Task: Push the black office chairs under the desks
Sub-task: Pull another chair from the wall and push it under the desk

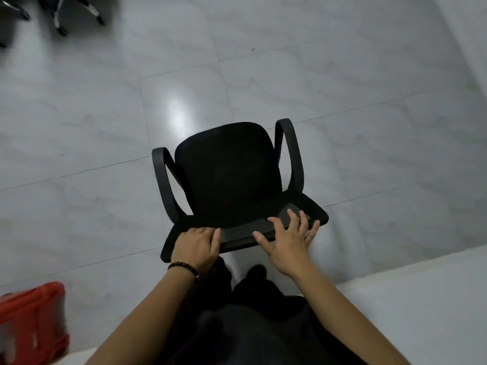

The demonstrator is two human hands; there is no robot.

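Observation:
A black office chair [226, 169] with curved armrests stands on the pale tiled floor just ahead of me, seen from above and behind. Its mesh backrest top edge runs from lower left to right. My left hand [197, 246], with a bead bracelet at the wrist, is curled over the left end of that top edge. My right hand [288, 237] lies on the right end with its fingers spread flat over the mesh. No desk is in sight.
Chrome legs and castors of another chair [76, 14] show at the top left. A red plastic object [31, 322] sits at the lower left. A white surface [421, 306] fills the lower right. Open tiled floor [263, 61] lies ahead.

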